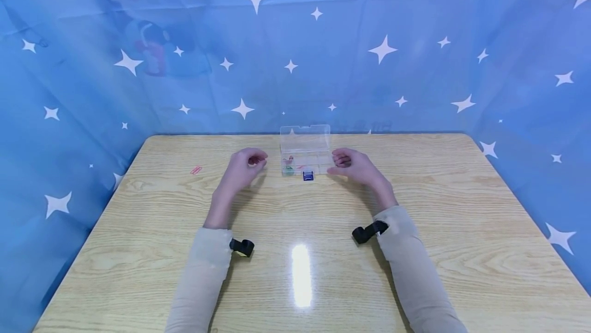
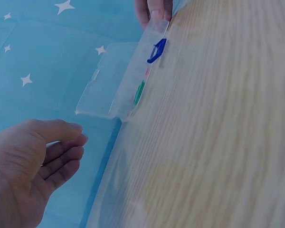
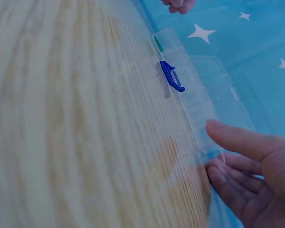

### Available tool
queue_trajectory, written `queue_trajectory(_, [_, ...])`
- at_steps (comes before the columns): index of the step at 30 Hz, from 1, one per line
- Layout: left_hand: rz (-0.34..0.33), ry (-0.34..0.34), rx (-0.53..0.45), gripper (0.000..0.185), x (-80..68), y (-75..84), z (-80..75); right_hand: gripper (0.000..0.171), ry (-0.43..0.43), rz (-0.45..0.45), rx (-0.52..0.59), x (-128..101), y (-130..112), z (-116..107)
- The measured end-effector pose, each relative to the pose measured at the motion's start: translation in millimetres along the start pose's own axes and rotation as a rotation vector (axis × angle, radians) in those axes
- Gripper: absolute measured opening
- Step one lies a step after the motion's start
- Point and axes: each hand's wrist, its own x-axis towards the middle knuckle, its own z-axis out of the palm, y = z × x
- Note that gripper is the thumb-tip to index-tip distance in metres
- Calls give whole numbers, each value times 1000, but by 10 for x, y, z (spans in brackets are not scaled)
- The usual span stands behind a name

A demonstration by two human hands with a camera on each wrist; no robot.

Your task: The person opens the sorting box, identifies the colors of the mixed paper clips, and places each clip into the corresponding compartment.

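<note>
On the wooden worktop, just above frame centre, a clear compartment box stands with its lid raised. A few coloured clips already lie inside, while a red paperclip waits far left. The left hand and right hand flank the box, fingers loosely curled, holding nothing; the right one touches its end.
</note>
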Motion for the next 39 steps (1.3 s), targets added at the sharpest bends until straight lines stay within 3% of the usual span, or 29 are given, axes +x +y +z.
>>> queue_trajectory(39, [-79,143,76,21,-384,-431,-741,61,-3,6,-9,8,30,-10])
